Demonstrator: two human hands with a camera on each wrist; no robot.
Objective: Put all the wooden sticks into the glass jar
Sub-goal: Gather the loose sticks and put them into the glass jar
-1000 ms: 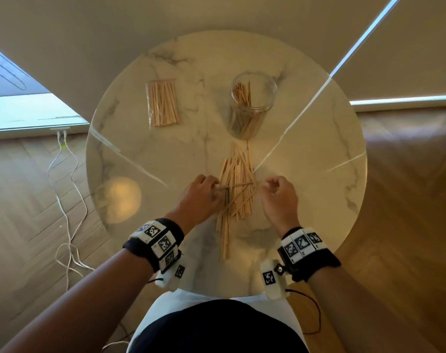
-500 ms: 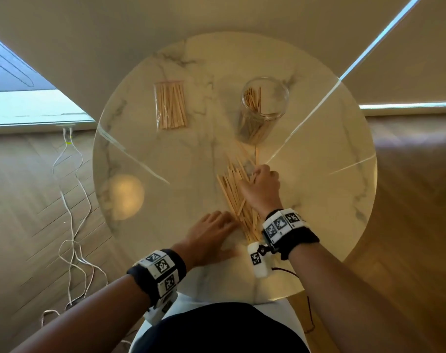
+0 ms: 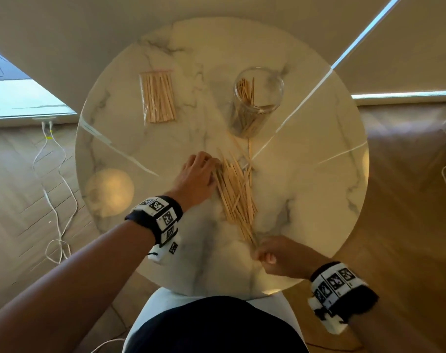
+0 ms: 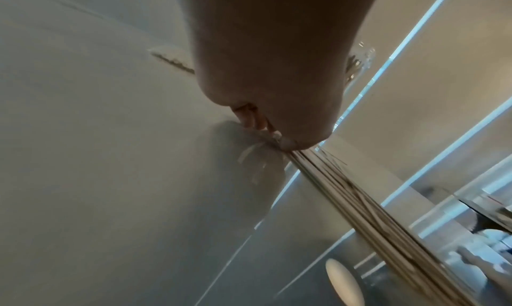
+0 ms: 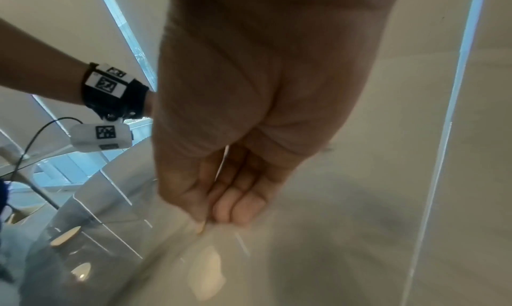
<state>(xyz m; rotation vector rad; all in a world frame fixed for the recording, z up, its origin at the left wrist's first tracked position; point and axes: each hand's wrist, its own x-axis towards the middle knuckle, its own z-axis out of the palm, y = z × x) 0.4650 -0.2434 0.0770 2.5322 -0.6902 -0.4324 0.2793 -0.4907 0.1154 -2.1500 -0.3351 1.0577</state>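
A: Where are the sticks (image 3: pixel 235 192)?
B: Loose heap on the desk (image 3: pixel 306 200), mid-surface, just short of the jar (image 3: pixel 255 100), which stands upright with some sticks inside. A bagged bundle (image 3: pixel 158 98) lies well to the jar's left.
A: Left hand (image 3: pixel 196 177)?
B: Fingers against the heap's left edge. The wrist view shows the fingertips at the stick ends; whether they grip, I cannot tell.
A: Right hand (image 3: pixel 272 256)?
B: At the heap's near tip, fingers curled, thumb to fingertips. Blurred; a thin stick seems pinched, not certain.

Glossy veined marble table (image 3: pixel 306 200); pale wooden sticks (image 3: pixel 235 192); clear glass jar (image 3: pixel 267 80).
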